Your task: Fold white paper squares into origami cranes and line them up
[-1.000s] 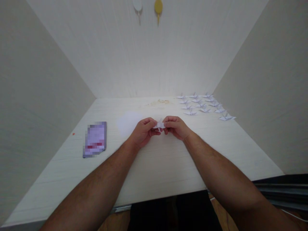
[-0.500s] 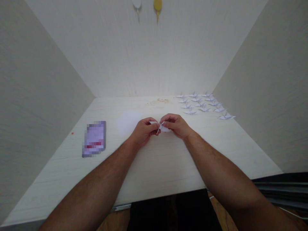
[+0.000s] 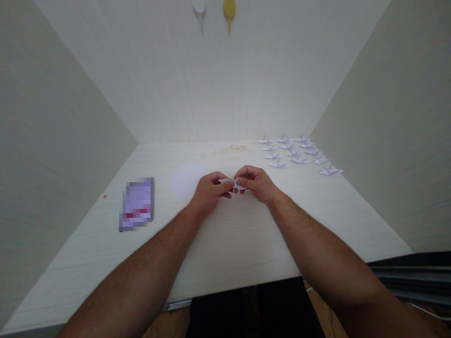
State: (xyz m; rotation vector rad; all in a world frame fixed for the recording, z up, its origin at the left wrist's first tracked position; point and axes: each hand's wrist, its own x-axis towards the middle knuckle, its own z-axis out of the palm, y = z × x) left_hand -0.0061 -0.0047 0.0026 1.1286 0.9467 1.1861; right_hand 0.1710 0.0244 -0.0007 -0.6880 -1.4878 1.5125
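Observation:
Between both hands, above the white table (image 3: 225, 253), is a small folded white paper figure (image 3: 235, 184), partly covered by fingers. Its shape resembles the paper cranes (image 3: 299, 152) standing in rows at the back right. My left hand (image 3: 213, 188) pinches the figure's left side between thumb and fingers. My right hand (image 3: 255, 182) grips it from the right, thumb near the middle. Just left of my left hand lies white paper (image 3: 186, 179), flat on the table.
A phone-like device (image 3: 137, 204) with a blurred-out screen rests on the left. Pale walls (image 3: 225, 84) close in the back and both sides. Two hooks, one white (image 3: 199, 9) and one yellow (image 3: 229, 11), hang on the back wall. Brownish stains mark the table's rear.
My fingers have shifted slightly on the folded paper, and its upright points now sit differently, less spread. The whole view has moved a little. The cranes and device stay put.

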